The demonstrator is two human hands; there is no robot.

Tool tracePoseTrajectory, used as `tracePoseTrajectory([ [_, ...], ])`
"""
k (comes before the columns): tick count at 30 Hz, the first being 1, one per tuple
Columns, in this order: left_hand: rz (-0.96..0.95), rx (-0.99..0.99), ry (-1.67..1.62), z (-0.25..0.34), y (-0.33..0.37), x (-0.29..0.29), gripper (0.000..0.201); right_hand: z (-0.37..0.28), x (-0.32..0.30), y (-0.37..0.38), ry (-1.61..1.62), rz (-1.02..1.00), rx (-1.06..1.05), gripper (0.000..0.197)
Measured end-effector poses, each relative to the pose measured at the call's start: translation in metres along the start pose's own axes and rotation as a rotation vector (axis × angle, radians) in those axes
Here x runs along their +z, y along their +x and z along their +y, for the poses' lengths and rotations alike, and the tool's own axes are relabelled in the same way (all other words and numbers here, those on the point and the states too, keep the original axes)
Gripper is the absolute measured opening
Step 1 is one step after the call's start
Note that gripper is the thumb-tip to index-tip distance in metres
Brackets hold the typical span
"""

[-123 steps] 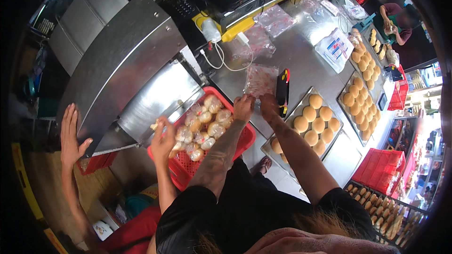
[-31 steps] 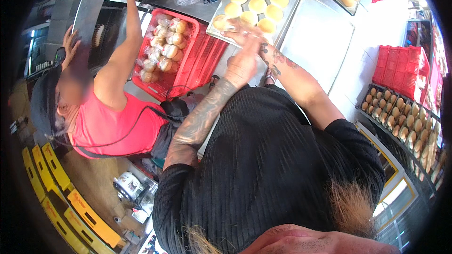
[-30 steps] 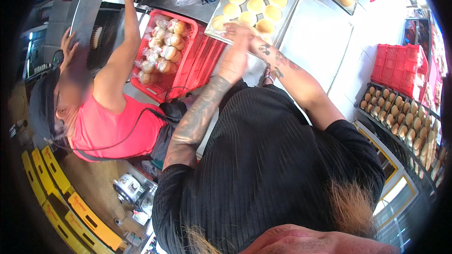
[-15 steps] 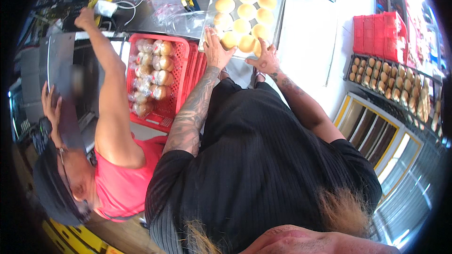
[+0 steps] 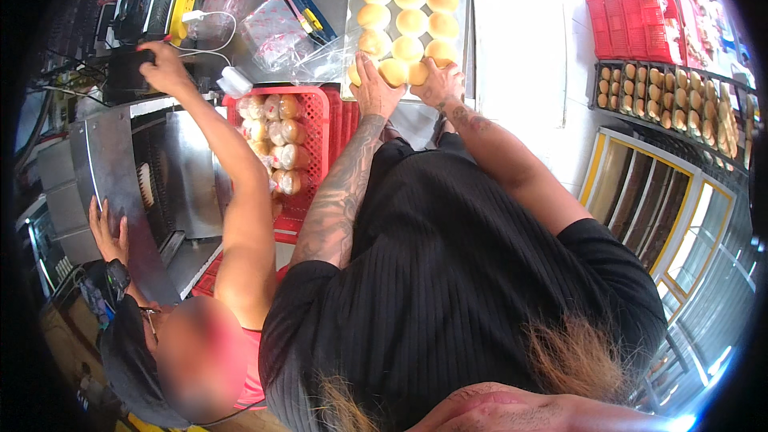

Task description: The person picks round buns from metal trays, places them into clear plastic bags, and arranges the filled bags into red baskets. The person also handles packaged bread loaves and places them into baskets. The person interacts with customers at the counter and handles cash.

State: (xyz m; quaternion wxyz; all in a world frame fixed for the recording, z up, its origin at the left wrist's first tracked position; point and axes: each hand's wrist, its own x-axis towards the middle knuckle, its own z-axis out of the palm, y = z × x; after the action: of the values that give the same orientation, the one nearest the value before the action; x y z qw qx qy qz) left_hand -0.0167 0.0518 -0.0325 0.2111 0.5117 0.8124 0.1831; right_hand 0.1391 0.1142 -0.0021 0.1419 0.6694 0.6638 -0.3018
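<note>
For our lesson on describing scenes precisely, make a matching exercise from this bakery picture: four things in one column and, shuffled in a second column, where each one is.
Things
1. Golden round buns on a metal baking tray
2. Wrapped buns in a red plastic crate
3. Stack of empty red plastic crates
4. Co-worker's raised hand

Places
A. top right, beside the white floor
B. at both of the person's hands
C. on the dark machine, top left
D. left of the person's left forearm

Pairs: 1-B, 2-D, 3-A, 4-C
</note>
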Motion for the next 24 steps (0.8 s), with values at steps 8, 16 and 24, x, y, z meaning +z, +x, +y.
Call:
tracePoseTrajectory([
  [8, -0.022, -0.019, 0.066, 0.001, 0.006, -0.003, 0.129, 0.048, -0.031, 0.038, -0.598, -0.306, -0.482, 0.085],
  [16, 0.387, 0.194, -0.127, 0.033, 0.01, -0.026, 0.052, 0.108, -0.096, 0.046, 0.456, -0.849, -0.621, 0.087],
  [24, 0.205, 0.36, -0.037, 0.104, 0.002, -0.004, 0.047, 0.113, -0.102, 0.058, 0.902, -1.069, -0.277, 0.078],
])
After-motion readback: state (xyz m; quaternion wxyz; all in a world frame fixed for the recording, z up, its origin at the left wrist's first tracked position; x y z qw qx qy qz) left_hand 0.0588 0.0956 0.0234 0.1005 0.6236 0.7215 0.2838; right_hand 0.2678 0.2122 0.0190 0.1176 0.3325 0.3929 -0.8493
